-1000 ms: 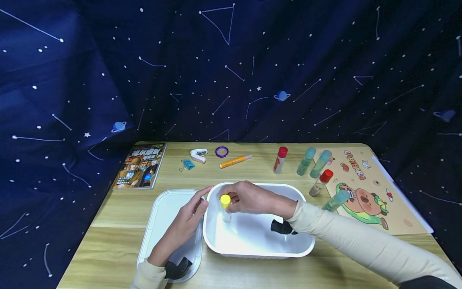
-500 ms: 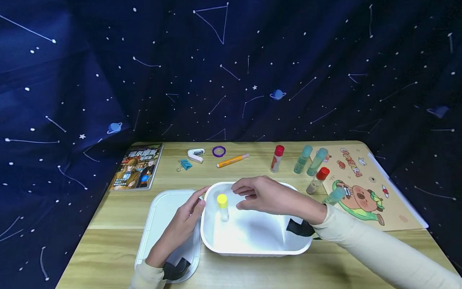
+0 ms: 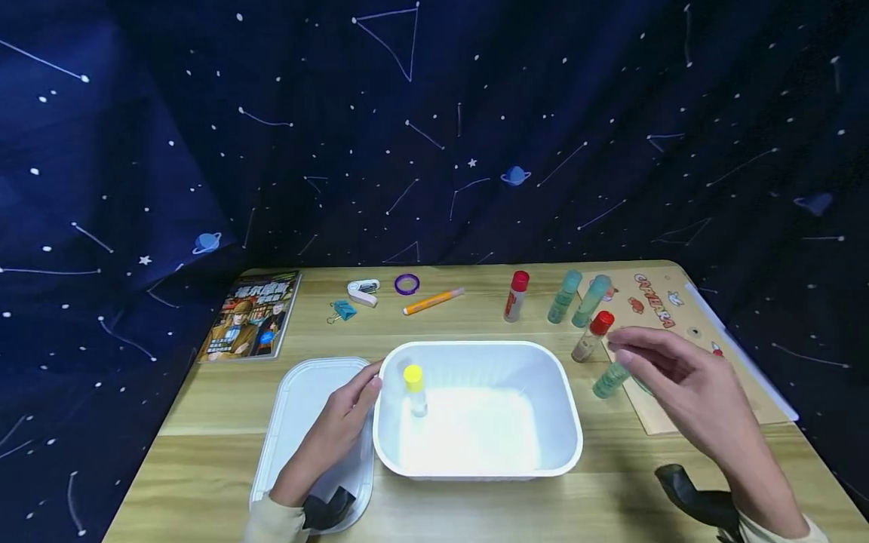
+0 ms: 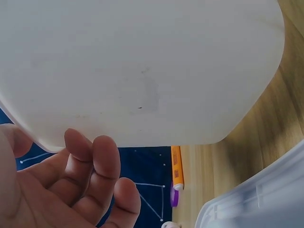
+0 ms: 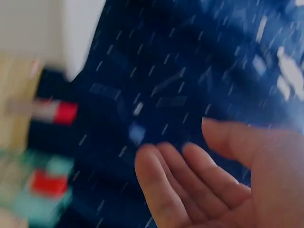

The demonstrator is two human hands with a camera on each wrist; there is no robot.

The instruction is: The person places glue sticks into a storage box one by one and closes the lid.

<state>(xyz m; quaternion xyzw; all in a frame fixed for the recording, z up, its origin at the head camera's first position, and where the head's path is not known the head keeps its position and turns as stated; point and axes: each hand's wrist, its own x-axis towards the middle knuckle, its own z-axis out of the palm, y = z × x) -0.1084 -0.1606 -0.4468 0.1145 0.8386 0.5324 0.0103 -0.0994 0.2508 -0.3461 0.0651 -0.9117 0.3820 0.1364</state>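
A white tub stands in the middle of the table. Inside it, near the left end, a clear glue stick with a yellow cap stands upright. At the tub's left rim my left hand rests with loosely bent fingers; the left wrist view has its fingertips against the tub's outer wall. To the right of the tub my right hand hovers with parted fingers, holding nothing. Near its fingertips are a red-capped glue stick and a teal glue stick, partly covered by the hand.
A white lid lies left of the tub. Behind are a magazine, blue binder clip, white stapler-like item, purple ring, orange marker and more glue sticks. A capybara folder lies right.
My right hand has let go of the yellow-capped glue stick, left it in the tub, and moved out to the right. My left hand stays at the tub's left rim.
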